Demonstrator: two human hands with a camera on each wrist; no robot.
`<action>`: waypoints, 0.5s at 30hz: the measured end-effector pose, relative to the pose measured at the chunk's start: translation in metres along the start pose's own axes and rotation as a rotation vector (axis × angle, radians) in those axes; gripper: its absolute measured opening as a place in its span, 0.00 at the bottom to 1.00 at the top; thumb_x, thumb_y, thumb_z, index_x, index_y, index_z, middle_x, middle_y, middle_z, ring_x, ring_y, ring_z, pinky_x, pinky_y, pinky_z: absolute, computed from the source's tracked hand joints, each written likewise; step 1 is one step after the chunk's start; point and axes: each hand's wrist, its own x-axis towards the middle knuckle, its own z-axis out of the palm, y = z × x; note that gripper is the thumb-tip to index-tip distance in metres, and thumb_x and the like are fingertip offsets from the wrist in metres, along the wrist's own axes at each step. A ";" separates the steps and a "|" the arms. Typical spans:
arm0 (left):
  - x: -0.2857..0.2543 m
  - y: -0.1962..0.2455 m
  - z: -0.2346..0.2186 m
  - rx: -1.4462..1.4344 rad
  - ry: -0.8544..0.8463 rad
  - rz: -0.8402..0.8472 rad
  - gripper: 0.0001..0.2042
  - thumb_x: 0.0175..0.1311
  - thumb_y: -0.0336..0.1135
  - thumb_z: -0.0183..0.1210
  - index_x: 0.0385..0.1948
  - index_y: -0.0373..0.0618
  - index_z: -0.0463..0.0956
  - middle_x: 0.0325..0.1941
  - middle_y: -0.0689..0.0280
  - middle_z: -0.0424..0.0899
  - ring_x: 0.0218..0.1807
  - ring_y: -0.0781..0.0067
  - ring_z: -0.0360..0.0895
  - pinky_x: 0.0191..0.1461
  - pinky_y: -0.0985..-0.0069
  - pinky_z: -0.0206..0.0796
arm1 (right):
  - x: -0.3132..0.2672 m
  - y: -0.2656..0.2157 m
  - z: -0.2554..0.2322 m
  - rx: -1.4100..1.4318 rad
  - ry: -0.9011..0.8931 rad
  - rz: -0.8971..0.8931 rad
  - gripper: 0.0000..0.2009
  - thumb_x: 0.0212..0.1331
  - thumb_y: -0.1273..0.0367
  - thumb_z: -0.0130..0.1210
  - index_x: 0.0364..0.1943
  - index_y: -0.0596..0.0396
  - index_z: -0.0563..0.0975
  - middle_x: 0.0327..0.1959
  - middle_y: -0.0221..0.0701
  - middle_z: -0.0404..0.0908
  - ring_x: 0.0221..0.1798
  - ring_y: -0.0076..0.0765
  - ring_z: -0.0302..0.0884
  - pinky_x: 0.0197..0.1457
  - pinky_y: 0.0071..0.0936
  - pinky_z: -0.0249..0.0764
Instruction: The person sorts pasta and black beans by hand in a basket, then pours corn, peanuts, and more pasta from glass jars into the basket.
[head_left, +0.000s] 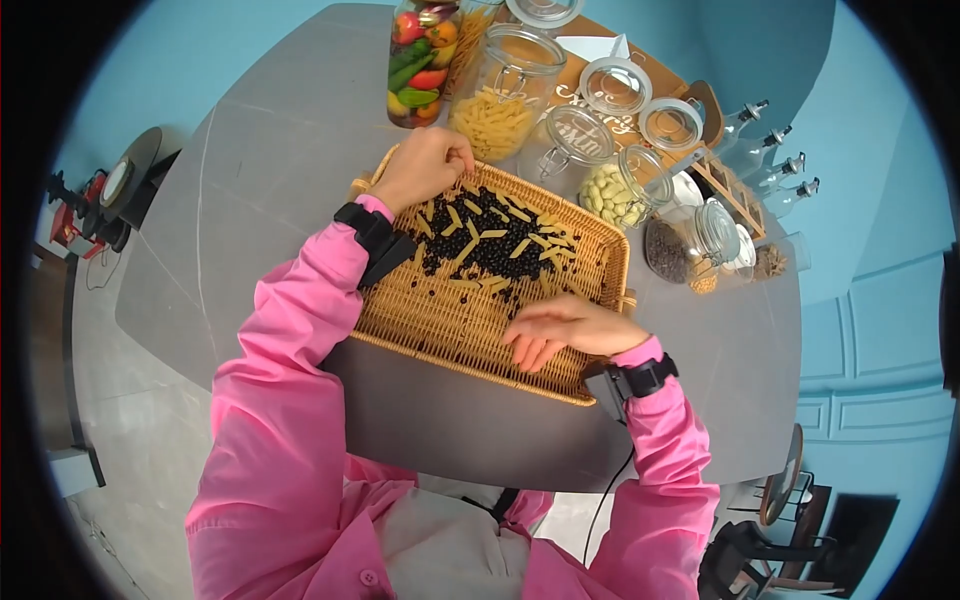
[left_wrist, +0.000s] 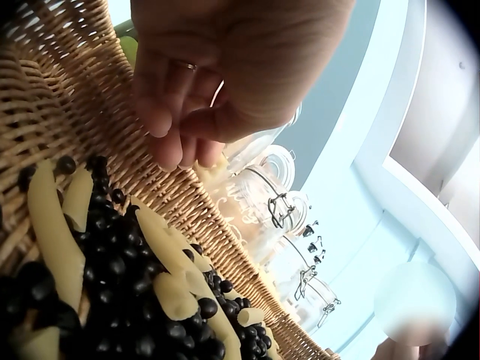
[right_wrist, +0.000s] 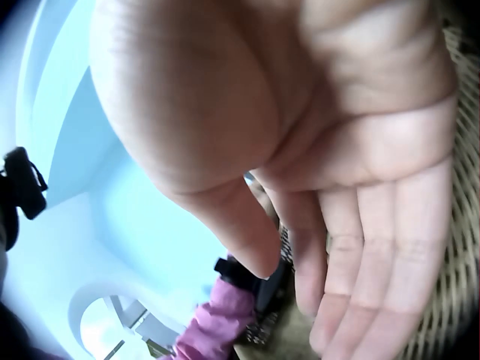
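Observation:
A shallow wicker basket [head_left: 430, 325] holds a spread of black beans [head_left: 505, 245] mixed with penne pasta [head_left: 465, 250]. Over its far left rim is my left hand [head_left: 425, 165], its fingers loosely bent and nothing visible between them. In the left wrist view, the left hand [left_wrist: 240, 75] hangs above the woven wall, with penne [left_wrist: 56, 232] and beans [left_wrist: 120, 300] below it. Low over the basket's near right part, my right hand [head_left: 570, 328] reaches in from the right side. The right wrist view shows the palm and fairly straight fingers [right_wrist: 375, 262], with no object in them.
Behind the basket stand a jar of penne [head_left: 495, 115], a tall jar of colourful vegetables [head_left: 420, 65] and an open glass jar of pale pieces [head_left: 612, 195]. A jar of dark contents [head_left: 670, 250] is to the right, near several glass bottles [head_left: 785, 175]. The grey table [head_left: 240, 160] extends around them.

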 end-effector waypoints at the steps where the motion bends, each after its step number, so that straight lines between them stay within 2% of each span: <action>1: 0.000 -0.001 0.000 -0.001 0.008 -0.005 0.06 0.48 0.24 0.53 0.23 0.39 0.80 0.18 0.59 0.77 0.22 0.65 0.75 0.30 0.70 0.66 | 0.010 0.009 -0.001 0.012 -0.037 0.008 0.16 0.69 0.65 0.40 0.48 0.64 0.73 0.38 0.43 0.80 0.40 0.36 0.81 0.46 0.27 0.79; 4: 0.000 -0.005 0.001 0.009 0.060 0.064 0.06 0.47 0.24 0.53 0.22 0.39 0.80 0.18 0.59 0.78 0.22 0.65 0.75 0.29 0.70 0.66 | 0.031 0.015 -0.015 0.089 -0.021 0.089 0.17 0.69 0.64 0.39 0.50 0.64 0.72 0.41 0.46 0.80 0.42 0.40 0.81 0.49 0.29 0.78; 5: 0.000 -0.006 0.001 0.007 0.063 0.061 0.06 0.47 0.24 0.53 0.22 0.39 0.80 0.18 0.59 0.78 0.22 0.65 0.75 0.29 0.70 0.66 | 0.034 0.014 -0.023 0.132 -0.022 -0.005 0.18 0.69 0.63 0.39 0.50 0.65 0.71 0.43 0.47 0.79 0.45 0.42 0.81 0.52 0.30 0.78; 8: 0.001 -0.007 -0.001 -0.019 0.104 0.043 0.06 0.47 0.24 0.53 0.22 0.40 0.80 0.18 0.59 0.78 0.22 0.65 0.76 0.29 0.71 0.66 | 0.042 0.013 -0.039 0.390 0.263 -0.311 0.17 0.68 0.64 0.41 0.47 0.68 0.73 0.42 0.48 0.80 0.47 0.43 0.79 0.53 0.35 0.76; 9: 0.001 -0.008 -0.003 -0.025 0.114 0.060 0.05 0.50 0.24 0.53 0.24 0.38 0.79 0.18 0.61 0.78 0.20 0.71 0.76 0.27 0.75 0.66 | 0.041 0.014 -0.043 0.384 0.259 -0.308 0.17 0.68 0.64 0.41 0.47 0.68 0.73 0.42 0.48 0.80 0.47 0.43 0.79 0.53 0.35 0.76; 10: 0.001 -0.008 -0.004 -0.031 0.124 0.075 0.05 0.53 0.23 0.52 0.25 0.36 0.79 0.17 0.62 0.79 0.19 0.78 0.75 0.24 0.79 0.65 | 0.038 0.010 -0.043 0.487 0.213 -0.347 0.18 0.67 0.65 0.41 0.47 0.69 0.73 0.42 0.48 0.79 0.48 0.44 0.79 0.53 0.36 0.76; 11: 0.001 -0.008 -0.005 -0.031 0.127 0.070 0.05 0.53 0.23 0.52 0.25 0.36 0.79 0.17 0.62 0.79 0.19 0.78 0.75 0.24 0.79 0.65 | 0.037 0.008 -0.042 0.592 0.166 -0.384 0.18 0.67 0.65 0.41 0.46 0.69 0.73 0.43 0.49 0.79 0.48 0.45 0.79 0.53 0.37 0.76; 12: 0.002 -0.007 -0.006 -0.068 0.160 0.055 0.05 0.53 0.23 0.52 0.25 0.36 0.79 0.17 0.63 0.79 0.18 0.79 0.75 0.24 0.80 0.65 | 0.037 0.006 -0.038 0.593 0.163 -0.379 0.18 0.67 0.65 0.41 0.46 0.69 0.73 0.43 0.49 0.79 0.48 0.45 0.79 0.53 0.37 0.76; 14: 0.004 -0.009 -0.006 -0.105 0.192 0.039 0.05 0.54 0.23 0.52 0.25 0.36 0.79 0.17 0.65 0.79 0.18 0.80 0.75 0.23 0.80 0.65 | 0.041 -0.003 -0.016 0.478 -0.003 -0.350 0.19 0.68 0.63 0.39 0.46 0.68 0.73 0.44 0.48 0.79 0.48 0.46 0.79 0.54 0.39 0.75; 15: 0.005 -0.010 -0.006 -0.146 0.238 0.024 0.06 0.54 0.23 0.52 0.25 0.37 0.79 0.17 0.66 0.79 0.17 0.81 0.75 0.22 0.81 0.64 | 0.047 -0.005 -0.004 0.479 -0.105 -0.294 0.19 0.68 0.63 0.41 0.47 0.69 0.73 0.44 0.49 0.79 0.50 0.46 0.78 0.55 0.37 0.75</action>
